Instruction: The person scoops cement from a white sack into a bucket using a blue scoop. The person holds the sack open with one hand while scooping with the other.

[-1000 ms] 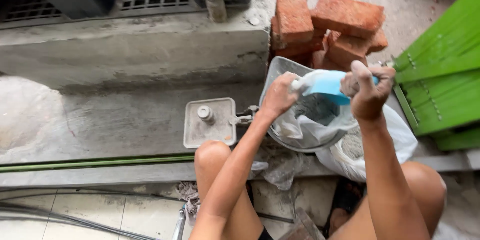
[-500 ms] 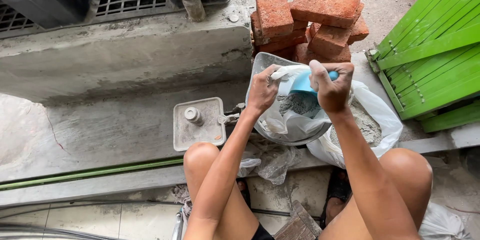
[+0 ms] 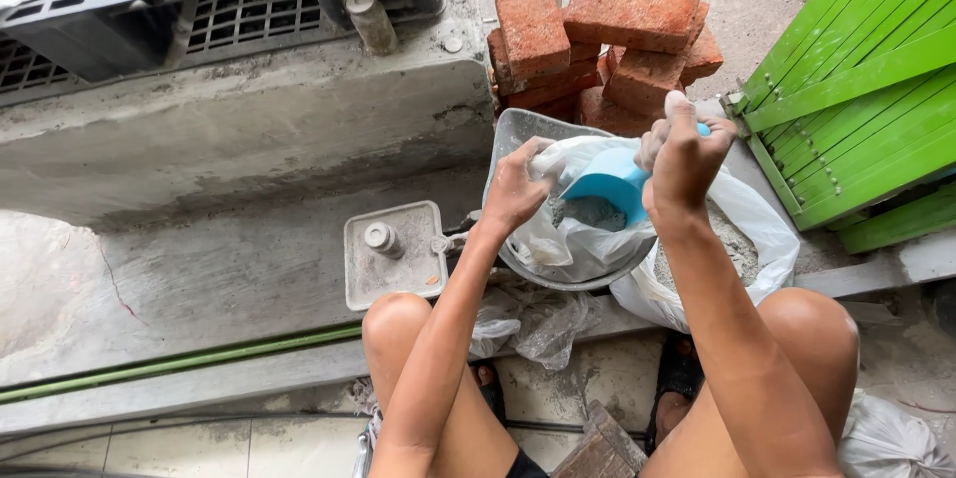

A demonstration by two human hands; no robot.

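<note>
Tipping from the right hand (image 3: 685, 154), a light-blue plastic scoop (image 3: 609, 185) is carrying grey cement powder (image 3: 594, 211) just below the knuckles, its mouth sitting over the open neck of a thin white plastic bag (image 3: 568, 239). The right fingers are wrapping tightly around the scoop's handle, thumb standing upward. The left hand (image 3: 513, 189) is pinching the bag's rim between curled fingers and thumb, pulling it open toward the wrist. The bag is lying inside a round grey metal bowl (image 3: 518, 134), which is showing behind and beneath the left fingertips. Judging from this, the pour is going best with the scoop kept low inside the opening and the rim kept taut, so powder is not spilling over the edge. A second white sack of powder (image 3: 742, 249) is sitting under the right forearm. Beyond the fingers, stacked red bricks (image 3: 597, 40) are resting, with green wooden slats (image 3: 856, 100) off to the right.
</note>
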